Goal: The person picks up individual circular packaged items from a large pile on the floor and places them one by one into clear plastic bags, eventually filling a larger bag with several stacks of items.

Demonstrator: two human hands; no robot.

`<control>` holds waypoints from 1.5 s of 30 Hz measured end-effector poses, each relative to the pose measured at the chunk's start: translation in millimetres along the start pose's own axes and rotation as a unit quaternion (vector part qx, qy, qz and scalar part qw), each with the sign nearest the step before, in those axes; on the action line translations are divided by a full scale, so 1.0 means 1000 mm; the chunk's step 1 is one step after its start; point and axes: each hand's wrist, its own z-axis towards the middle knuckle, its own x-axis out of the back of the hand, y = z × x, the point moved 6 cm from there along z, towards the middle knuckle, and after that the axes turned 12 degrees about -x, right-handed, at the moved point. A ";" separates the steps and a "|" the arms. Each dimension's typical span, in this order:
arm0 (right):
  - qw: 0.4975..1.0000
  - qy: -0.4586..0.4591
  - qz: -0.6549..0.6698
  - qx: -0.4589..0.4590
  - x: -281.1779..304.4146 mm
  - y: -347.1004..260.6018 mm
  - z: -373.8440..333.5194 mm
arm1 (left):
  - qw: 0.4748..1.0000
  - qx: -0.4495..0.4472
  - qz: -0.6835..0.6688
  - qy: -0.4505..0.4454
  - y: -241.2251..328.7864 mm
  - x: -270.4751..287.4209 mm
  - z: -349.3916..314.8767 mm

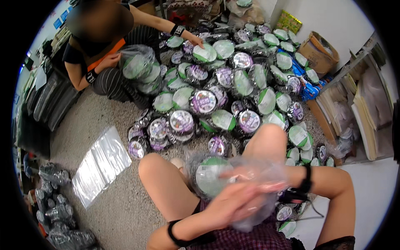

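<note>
A clear plastic bag [266,166] hangs between my hands above my lap. At its left end shows a round package [212,176] with a green rim and a pale label. My left hand [233,205] is closed on the near side of the bag, blurred by motion. Across from it, my right hand [262,178] holds the bag too, its fingers smeared and partly covered by the film. Past my knees spreads a big pile of round packages [204,101], some with purple printed faces, others with green rims and pale labels.
A co-worker [112,54] crouches at the far left, one hand on a filled clear bag [139,62], the other on a package in the pile. Flat plastic bags [102,166] lie on the floor at left, near filled bags [58,208]. A cardboard box [318,54] stands far right.
</note>
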 end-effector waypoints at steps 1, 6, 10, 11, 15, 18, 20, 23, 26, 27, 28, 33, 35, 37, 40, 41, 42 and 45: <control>0.983 -0.069 -0.120 0.122 0.017 -0.034 -0.025 | 0.999 -0.022 0.046 0.000 0.018 0.019 -0.014; 0.827 0.007 0.562 -0.002 0.171 0.013 -0.013 | 0.786 -0.153 0.478 0.361 0.078 0.136 -0.093; 0.656 0.280 0.677 -0.182 0.198 0.247 0.098 | 0.504 -0.155 0.793 0.305 0.069 0.174 -0.091; 0.614 0.294 0.694 -0.232 0.199 0.287 0.127 | 0.481 -0.143 0.814 0.291 0.065 0.174 -0.091; 0.459 0.360 0.809 -0.077 0.238 0.398 0.206 | 0.479 -0.100 0.823 0.289 0.057 0.176 -0.087; 0.604 0.405 0.680 -0.092 0.187 0.387 0.210 | 0.467 -0.061 0.829 0.301 0.058 0.178 -0.090; 0.551 0.363 0.749 -0.059 0.128 0.326 0.195 | 0.454 -0.043 0.835 0.307 0.062 0.176 -0.092; 0.463 0.317 0.802 -0.205 0.044 0.317 0.188 | 0.458 -0.047 0.837 0.296 0.066 0.177 -0.084; 0.395 0.195 0.883 -0.159 0.025 0.392 0.230 | 0.463 -0.054 0.841 0.274 0.067 0.183 -0.072; 0.416 0.163 0.876 -0.179 0.034 0.388 0.238 | 0.457 -0.050 0.845 0.272 0.067 0.182 -0.074; 0.438 0.132 0.867 -0.198 0.043 0.377 0.239 | 0.455 -0.048 0.848 0.268 0.067 0.179 -0.075; 0.561 0.190 0.784 -0.188 0.058 0.331 0.252 | 0.439 -0.045 0.860 0.255 0.063 0.165 -0.077; 0.648 0.206 0.716 -0.159 0.059 0.338 0.271 | 0.432 -0.052 0.867 0.244 0.066 0.163 -0.074; 0.634 0.159 0.738 -0.166 0.065 0.351 0.283 | 0.425 -0.059 0.873 0.231 0.068 0.162 -0.078; 0.642 0.170 0.717 -0.213 0.078 0.366 0.273 | 0.412 -0.089 0.878 0.225 0.063 0.164 -0.079; 0.639 0.158 0.733 -0.170 0.077 0.354 0.266 | 0.396 -0.110 0.876 0.252 0.062 0.162 -0.083; 0.634 0.144 0.749 -0.126 0.078 0.326 0.255 | 0.389 -0.108 0.879 0.255 0.063 0.164 -0.091; 0.638 0.146 0.753 -0.072 0.097 0.257 0.176 | 0.303 -0.109 0.917 0.237 0.073 0.158 -0.099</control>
